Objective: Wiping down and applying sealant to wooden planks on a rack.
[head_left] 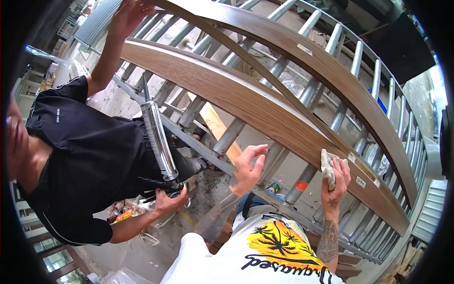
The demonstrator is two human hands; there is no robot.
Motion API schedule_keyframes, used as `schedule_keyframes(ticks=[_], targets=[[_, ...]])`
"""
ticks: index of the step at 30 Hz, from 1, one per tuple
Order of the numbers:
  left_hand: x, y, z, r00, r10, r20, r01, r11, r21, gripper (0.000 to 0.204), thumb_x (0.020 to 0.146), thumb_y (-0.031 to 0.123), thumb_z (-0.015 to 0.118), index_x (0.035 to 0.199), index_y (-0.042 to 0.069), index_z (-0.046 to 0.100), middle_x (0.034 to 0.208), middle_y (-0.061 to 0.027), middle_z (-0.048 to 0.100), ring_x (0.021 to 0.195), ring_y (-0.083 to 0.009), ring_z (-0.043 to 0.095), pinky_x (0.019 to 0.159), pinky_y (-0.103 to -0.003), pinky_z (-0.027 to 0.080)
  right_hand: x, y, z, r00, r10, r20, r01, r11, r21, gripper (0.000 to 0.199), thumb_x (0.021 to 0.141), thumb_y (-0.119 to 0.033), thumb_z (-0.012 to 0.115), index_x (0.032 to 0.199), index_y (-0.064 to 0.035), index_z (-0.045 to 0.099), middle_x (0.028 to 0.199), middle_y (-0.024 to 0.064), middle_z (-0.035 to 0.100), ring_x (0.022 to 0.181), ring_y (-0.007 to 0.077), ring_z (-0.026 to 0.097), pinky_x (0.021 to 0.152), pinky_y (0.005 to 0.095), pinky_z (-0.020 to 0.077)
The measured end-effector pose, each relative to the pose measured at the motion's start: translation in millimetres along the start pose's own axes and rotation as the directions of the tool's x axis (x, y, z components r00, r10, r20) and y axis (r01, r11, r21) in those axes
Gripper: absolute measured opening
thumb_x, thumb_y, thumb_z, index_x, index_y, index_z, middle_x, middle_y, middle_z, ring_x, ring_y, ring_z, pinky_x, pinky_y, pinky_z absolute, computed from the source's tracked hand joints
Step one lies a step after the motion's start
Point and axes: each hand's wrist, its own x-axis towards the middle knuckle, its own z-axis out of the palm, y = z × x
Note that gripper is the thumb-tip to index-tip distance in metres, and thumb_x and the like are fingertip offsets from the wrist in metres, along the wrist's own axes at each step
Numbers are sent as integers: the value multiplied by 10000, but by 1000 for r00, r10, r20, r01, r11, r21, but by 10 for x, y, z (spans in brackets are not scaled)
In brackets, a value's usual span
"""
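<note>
Two hands of mine: my right hand is bent narrow around a whitish cloth; my left hand is empty, fingers curled loosely with the thumb apart.
Near wood-grain board: directly under the cloth, which appears to touch its face close to the edge on my side.
Board's long axis: slanting past my right grip, with most of its length going away to the left and a shorter end going to the right and closer to me.
Nearer hand: my right; my left is apart from the board, on my side of it.
Paper label on the board: a small white label, just right of my right grip.
Beyond the grip: a thin brown strip slants in behind the near board; farther out is a curved brown board.
Underneath: a metal roller rack, one roller bearing a red patch left of and nearer me than the cloth.
Left of my left hand: a co-worker's hand on a caulking gun, well apart from my right grip.
Far left: the co-worker's raised hand by the strip's far end; I cannot tell whether it holds it.
In the way: nothing visible between cloth and board; the strip closes in just beyond my right fingers.
</note>
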Motion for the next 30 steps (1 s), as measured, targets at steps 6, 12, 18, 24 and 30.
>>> schedule_keyframes(ticks=[6, 12, 18, 24, 30], targets=[[-81, 137, 137, 994, 86, 66, -90, 994, 61, 289, 956, 34, 573, 1229, -11, 659, 1096, -119, 714, 1039, -192, 680, 944, -313, 514, 14, 20, 13, 999, -34, -14, 34, 999, 31, 299, 869, -119, 693, 1160, -63, 652, 1328, 118, 661, 1338, 358, 523, 1154, 522, 321], [-361, 329, 303, 996, 66, 63, -76, 982, 173, 291, 948, 37, 573, 1222, -18, 656, 1106, -132, 709, 1035, -195, 679, 924, -311, 511, 83, 81, 13, 999, -28, -47, 33, 994, 109, 343, 859, -125, 717, 1190, -63, 653, 1300, 108, 670, 1291, 338, 559, 1127, 513, 358], [-694, 316, 417, 970, 140, 200, -196, 935, 296, 297, 903, 2, 608, 1195, -8, 658, 1107, -154, 691, 1025, -266, 681, 893, -328, 523, 356, -234, 335, 995, -35, -89, 35, 999, -2, 412, 809, -155, 757, 1193, -64, 639, 1285, 129, 650, 1252, 319, 573, 1078, 495, 379], [-507, 292, 146, 940, 143, 309, -237, 927, 291, 325, 865, -4, 654, 1190, 3, 658, 1131, -173, 679, 1022, -333, 672, 881, -371, 529, 717, -610, 664, 994, 102, -39, -106, 988, -112, 443, 830, -224, 730, 1225, -62, 614, 1317, 148, 626, 1256, 322, 548, 1064, 478, 366], [-222, 309, -512, 946, 86, 312, -157, 965, 210, 337, 878, -12, 621, 1214, -2, 647, 1137, -175, 680, 1032, -315, 673, 924, -362, 513, 1061, -1123, 1126, 992, 122, -39, -127, 964, -232, 449, 813, -247, 720, 1209, -64, 612, 1291, 137, 632, 1230, 299, 557, 1026, 472, 377]])
